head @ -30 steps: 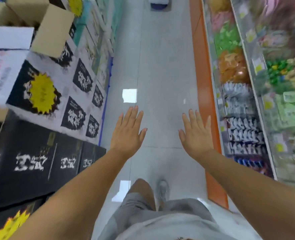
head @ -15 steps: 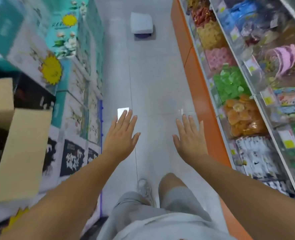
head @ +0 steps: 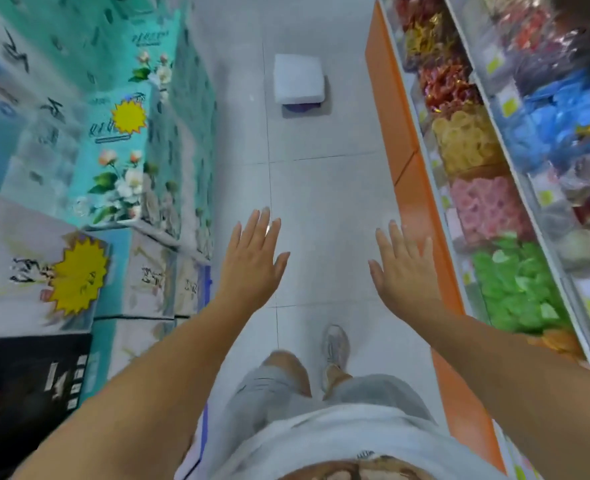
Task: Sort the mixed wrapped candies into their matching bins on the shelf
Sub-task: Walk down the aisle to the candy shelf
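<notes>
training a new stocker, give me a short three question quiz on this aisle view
1. True or false: the left hand holds a candy.
2. Which bin sits between the yellow candies and the green candies? A pink candies B blue candies C red candies
3. Fill in: the white box stands on the ___.
Key: 1 false, it and the right hand are open and empty; 2 A; 3 floor.

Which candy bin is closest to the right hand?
The green bin, right beside the right hand. The pink bin and the yellow bin sit farther ahead.
</notes>
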### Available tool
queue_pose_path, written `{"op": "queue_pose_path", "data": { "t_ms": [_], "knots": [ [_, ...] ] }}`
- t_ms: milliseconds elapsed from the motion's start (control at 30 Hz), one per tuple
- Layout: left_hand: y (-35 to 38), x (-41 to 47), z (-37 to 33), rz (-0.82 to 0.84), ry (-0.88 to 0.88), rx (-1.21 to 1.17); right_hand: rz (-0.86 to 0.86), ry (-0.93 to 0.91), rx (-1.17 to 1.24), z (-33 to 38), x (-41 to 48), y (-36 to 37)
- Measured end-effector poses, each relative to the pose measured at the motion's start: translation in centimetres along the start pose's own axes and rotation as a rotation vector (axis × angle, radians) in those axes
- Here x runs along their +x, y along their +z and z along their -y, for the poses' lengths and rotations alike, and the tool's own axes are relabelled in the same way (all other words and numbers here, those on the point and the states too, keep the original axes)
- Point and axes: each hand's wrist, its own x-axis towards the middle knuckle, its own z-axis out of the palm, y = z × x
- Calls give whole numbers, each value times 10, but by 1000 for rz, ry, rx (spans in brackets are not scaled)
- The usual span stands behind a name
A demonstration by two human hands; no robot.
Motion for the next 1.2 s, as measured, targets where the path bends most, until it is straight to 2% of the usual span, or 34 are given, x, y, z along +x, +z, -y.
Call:
{"op": "queue_pose_path", "data": {
  "t_ms": [267,533,767,1067,1200],
  "knots": [
    [-13,215,70,6,16,7,-32,9,8,-9,221,-24],
    [-27,432,143,116,132,43,-23,203,33,-6,412,-41],
    [-39,606,168,131,213,59,13,307,52,-25,555,-66],
    [-37,807,194,141,208,148,144,301,42,-77,739,-70],
    [-48,880,197,159,255,160,186,358,82,-93,795,-86]
  ]
}}
